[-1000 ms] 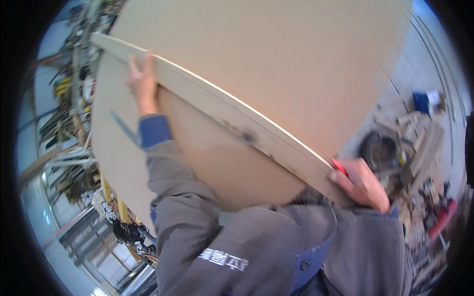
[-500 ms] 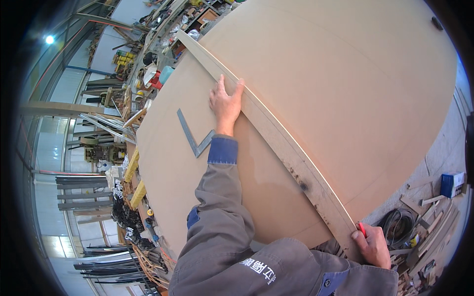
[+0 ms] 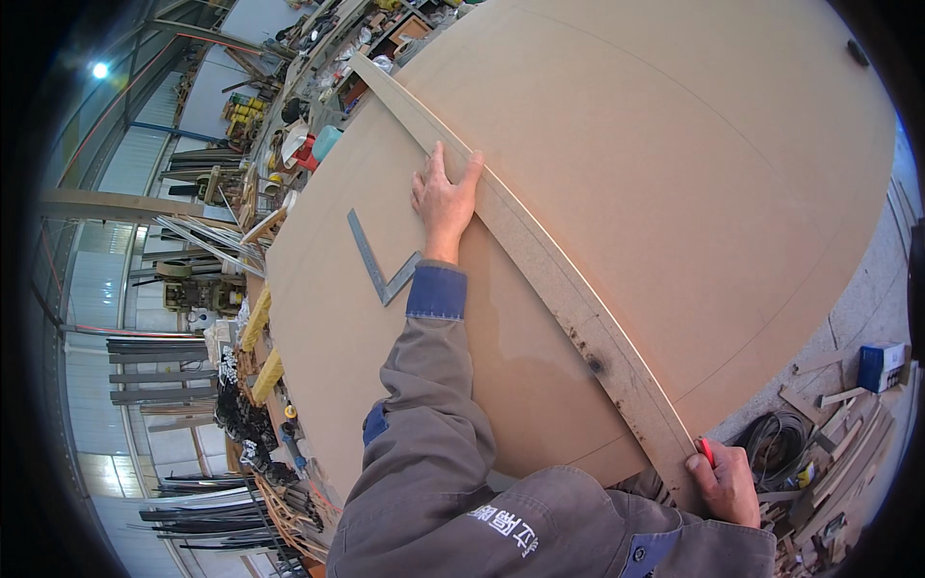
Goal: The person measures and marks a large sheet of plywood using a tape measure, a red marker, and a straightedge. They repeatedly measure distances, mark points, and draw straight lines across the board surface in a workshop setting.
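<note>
A long wooden strip (image 3: 540, 265) lies bowed across a big brown board (image 3: 674, 173), running from the board's far left edge down to its near right corner. The left hand (image 3: 445, 200) lies flat on the board at mid-length of the strip, fingers (image 3: 469, 173) spread apart, the fingertips touching the strip's left edge. The right hand (image 3: 725, 482) sits at the strip's near end, at the board's near edge, fingers closed around a red pencil (image 3: 706, 451) whose tip meets the strip. A steel square (image 3: 378, 265) lies just left of the left wrist, apart from the strip. Right of the strip the board is bare out to its far and right edges; past the near right corner, offcuts (image 3: 838, 433) and a coiled cable (image 3: 776, 445) crowd the floor. Since half a second ago both hands and the strip have kept their places.
</note>
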{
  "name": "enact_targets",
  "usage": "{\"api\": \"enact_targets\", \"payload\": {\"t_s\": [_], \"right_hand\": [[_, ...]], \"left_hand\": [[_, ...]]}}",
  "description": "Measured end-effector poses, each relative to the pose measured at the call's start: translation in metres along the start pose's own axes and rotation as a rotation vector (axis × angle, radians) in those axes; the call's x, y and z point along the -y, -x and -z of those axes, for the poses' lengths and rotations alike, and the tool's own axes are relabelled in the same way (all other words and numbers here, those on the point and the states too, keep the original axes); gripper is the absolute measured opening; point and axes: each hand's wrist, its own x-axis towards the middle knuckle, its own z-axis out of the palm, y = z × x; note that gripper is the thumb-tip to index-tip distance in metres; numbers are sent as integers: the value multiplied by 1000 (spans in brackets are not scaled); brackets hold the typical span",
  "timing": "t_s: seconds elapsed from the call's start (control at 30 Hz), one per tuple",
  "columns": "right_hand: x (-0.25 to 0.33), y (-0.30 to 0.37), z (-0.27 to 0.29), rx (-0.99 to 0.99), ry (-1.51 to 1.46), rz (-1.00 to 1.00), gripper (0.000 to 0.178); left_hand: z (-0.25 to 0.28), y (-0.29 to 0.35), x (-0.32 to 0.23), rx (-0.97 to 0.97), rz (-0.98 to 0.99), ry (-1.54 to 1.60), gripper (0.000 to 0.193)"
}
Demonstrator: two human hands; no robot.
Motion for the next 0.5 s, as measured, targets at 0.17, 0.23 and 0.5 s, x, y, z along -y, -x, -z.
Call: {"api": "enact_targets", "payload": {"t_s": [0.17,0.23,0.5], "right_hand": [[1,0,0,-2,-5,1,23],[0,-1,0,8,-4,-7,23],[-2,-1,0,15,0,-19,22]], "left_hand": [[-1,-1,2,3,-5,-3,96],[-1,0,3,0,-5,-5,97],[-1,-1,3,5,-7,-1,98]]}}
